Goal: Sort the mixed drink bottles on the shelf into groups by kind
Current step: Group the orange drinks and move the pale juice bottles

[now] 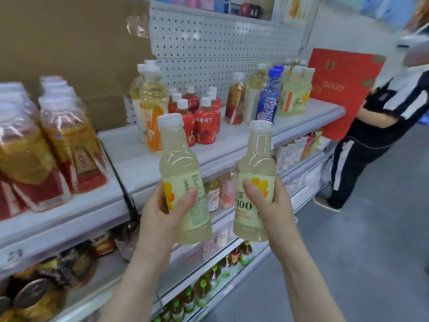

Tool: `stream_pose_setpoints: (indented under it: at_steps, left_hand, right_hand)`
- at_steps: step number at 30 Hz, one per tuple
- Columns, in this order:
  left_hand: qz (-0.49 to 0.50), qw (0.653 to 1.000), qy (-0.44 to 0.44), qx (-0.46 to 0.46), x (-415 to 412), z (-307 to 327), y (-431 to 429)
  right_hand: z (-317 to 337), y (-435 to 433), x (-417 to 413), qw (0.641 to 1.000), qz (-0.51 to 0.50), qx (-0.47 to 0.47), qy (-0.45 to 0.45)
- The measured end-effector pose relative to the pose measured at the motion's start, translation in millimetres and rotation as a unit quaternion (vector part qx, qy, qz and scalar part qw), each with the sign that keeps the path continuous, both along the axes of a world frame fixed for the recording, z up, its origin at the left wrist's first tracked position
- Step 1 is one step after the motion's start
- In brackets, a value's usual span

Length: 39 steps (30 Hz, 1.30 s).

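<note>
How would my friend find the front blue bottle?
Look at the shelf in front of the pegboard, toward its right end. Among the pale yellow bottles there stands the blue bottle. Its dark blue wrapper with white writing sets it apart; a second blue cap peeks out behind it.

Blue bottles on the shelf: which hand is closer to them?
Right. The right hand, holding a pale bottle, is in front of the blue bottles; the left hand, holding a second pale bottle, is off to their left.
</note>
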<state>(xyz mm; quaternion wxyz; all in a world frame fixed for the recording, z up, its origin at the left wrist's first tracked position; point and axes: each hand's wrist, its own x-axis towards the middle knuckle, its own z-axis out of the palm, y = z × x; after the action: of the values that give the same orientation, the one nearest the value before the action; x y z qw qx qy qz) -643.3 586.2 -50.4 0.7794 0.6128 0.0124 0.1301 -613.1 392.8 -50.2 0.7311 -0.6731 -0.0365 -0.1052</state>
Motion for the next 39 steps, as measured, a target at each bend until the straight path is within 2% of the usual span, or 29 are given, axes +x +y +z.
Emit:
stream_pose_setpoints:
  at_steps: [11,18,24,31,35,39]
  left_hand:
    - [-0.026,0.997,-0.078,0.005,182.8,20.8,-103.3]
    - [-0.016,0.993,-0.109,0.049,259.0,30.7,-154.4]
    - [0.071,0.987,-0.125,0.077,298.9,31.6,-191.3]
    - [0.224,0.962,-0.145,0.06,338.2,32.8,-272.6]
    - [0.284,0.944,-0.152,0.065,349.7,33.5,-318.1]
    - [0.325,0.932,-0.141,0.068,356.7,29.0,-349.4]
  right_hand:
    - [19.6,-93.6,168.6,0.996,-0.052,-0.073,-0.03]
    - [23.9,-159.9,255.9,0.994,-0.108,-0.009,-0.032]
    - [27.1,-220.3,352.7,0.986,-0.137,-0.044,-0.081]
    - [34.8,-304.5,478.3,0.972,-0.125,-0.15,-0.13]
    - [39.4,-342.8,526.3,0.963,-0.089,-0.214,-0.134]
    - [40.4,-364.4,559.4,0.964,-0.039,-0.232,-0.123]
